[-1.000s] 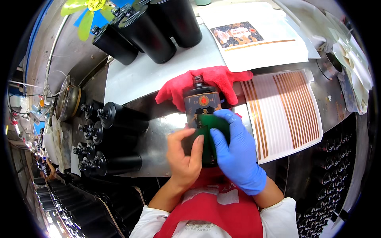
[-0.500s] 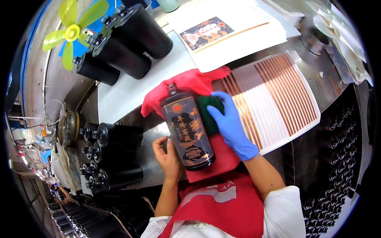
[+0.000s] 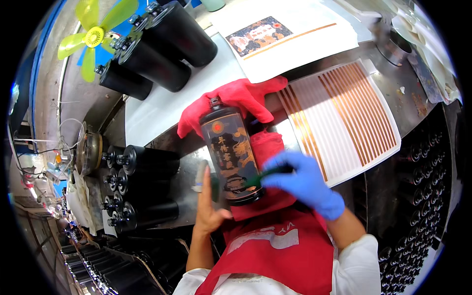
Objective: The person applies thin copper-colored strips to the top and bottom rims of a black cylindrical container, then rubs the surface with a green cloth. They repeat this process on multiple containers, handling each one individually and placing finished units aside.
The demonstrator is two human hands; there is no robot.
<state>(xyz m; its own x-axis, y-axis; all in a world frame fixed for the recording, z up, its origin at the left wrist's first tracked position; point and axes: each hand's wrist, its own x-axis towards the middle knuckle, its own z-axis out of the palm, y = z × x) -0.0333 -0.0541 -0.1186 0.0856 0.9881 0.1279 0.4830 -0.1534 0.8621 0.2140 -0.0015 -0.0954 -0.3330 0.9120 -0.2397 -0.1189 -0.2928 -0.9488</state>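
A black bottle [image 3: 228,147] with a dark orange-and-white decal lies tilted on red cloth, its neck pointing away from me. My right hand [image 3: 300,179], in a blue glove, is closed on a thin dark green flexible sheet [image 3: 274,171] at the bottle's lower right side. Some green also shows on the bottle's left edge; whether it is the same piece I cannot tell. My bare left hand [image 3: 209,204] is beside the bottle's lower left, fingers stretched upward and partly blurred, with a ring on one finger. The red cloth [image 3: 258,96] bunches around the bottle's neck.
A sheet of copper-coloured strips [image 3: 351,118] lies on the right, below a stack of printed decal sheets [image 3: 295,44]. Several black bottles [image 3: 164,44] stand at the back left beside a yellow-green fan [image 3: 94,37]. More bottles [image 3: 150,184] are at left, others fill the lower right.
My right hand has moved down toward the bottle's base with the green sheet, which now shows edge-on. The left hand's fingers have straightened upward. The view has shifted slightly.
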